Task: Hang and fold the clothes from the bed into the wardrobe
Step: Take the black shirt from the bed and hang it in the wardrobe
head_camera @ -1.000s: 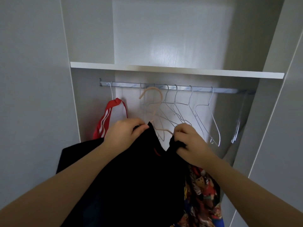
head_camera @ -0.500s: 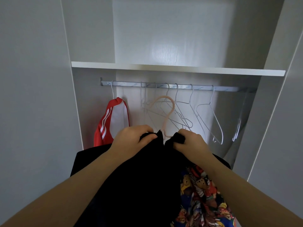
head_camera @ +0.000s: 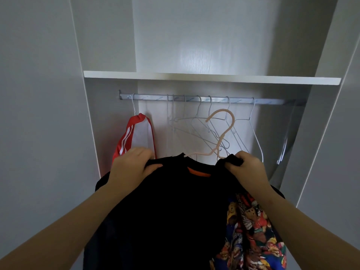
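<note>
Black top (head_camera: 175,201), soft and limp, is held up below the wardrobe rail (head_camera: 194,99), a peach hanger (head_camera: 226,131) in its neck. Left hand (head_camera: 132,166) and right hand (head_camera: 247,169) each grip a shoulder, fingers curled into cloth; likely light, best held there

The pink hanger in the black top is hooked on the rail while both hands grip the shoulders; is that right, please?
No: in the head view the pink hanger sits below the rail, unhooked. The left hand and right hand grip the black top.
</note>
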### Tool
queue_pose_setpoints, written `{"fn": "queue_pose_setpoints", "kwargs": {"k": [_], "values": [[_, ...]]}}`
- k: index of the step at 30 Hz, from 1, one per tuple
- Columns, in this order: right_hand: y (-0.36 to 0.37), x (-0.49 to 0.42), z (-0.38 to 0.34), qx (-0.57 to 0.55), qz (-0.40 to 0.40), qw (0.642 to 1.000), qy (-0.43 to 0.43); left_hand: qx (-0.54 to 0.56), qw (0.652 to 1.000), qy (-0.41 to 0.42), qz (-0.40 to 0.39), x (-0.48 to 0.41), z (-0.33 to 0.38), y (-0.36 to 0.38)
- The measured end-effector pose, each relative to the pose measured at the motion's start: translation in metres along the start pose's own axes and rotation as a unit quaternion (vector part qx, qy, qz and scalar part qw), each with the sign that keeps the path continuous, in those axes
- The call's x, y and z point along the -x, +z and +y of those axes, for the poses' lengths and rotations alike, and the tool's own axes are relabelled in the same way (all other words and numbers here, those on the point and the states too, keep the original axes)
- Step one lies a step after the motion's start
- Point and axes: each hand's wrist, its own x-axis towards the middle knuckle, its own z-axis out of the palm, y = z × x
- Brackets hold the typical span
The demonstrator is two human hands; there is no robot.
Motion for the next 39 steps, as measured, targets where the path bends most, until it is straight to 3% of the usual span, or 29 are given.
{"fn": "queue_pose_setpoints", "kwargs": {"k": [6, 8, 11, 15, 18, 23, 27, 31, 35, 39], "values": [[0.002, -0.007, -0.008, -0.021, 0.005, 1.000, 0.014, -0.082, 0.992, -0.095, -0.013, 0.009, -0.015, 0.005], [0.006, -0.008, -0.010, -0.014, -0.001, 1.000, 0.014, -0.043, 0.991, -0.125, -0.037, 0.004, -0.006, 0.011], [0.019, -0.004, -0.016, -0.019, -0.028, 0.999, -0.002, 0.032, 0.994, -0.045, -0.099, -0.010, 0.019, 0.022], [0.031, 0.002, -0.018, -0.007, -0.051, 0.998, -0.033, 0.004, 0.992, -0.019, -0.127, -0.028, 0.041, 0.029], [0.026, 0.005, -0.008, -0.013, -0.046, 0.998, -0.046, 0.051, 0.990, -0.043, -0.124, -0.030, 0.040, 0.028], [0.017, 0.006, 0.019, 0.132, 0.038, 0.990, -0.014, 0.165, 0.967, -0.160, -0.110, -0.047, 0.026, 0.019], [0.011, 0.008, 0.029, 0.039, 0.024, 0.998, -0.038, 0.164, 0.960, -0.200, -0.110, -0.053, 0.013, 0.014], [0.011, 0.005, 0.036, 0.037, -0.020, 0.997, -0.069, 0.074, 0.976, -0.155, -0.136, -0.055, 0.004, 0.009], [0.014, 0.000, 0.034, -0.095, -0.027, 0.995, 0.022, 0.050, 0.983, -0.133, -0.118, -0.059, 0.010, 0.011], [-0.001, -0.015, 0.022, -0.188, -0.056, 0.972, 0.132, 0.041, 0.996, -0.082, -0.010, -0.053, 0.011, 0.007]]}}
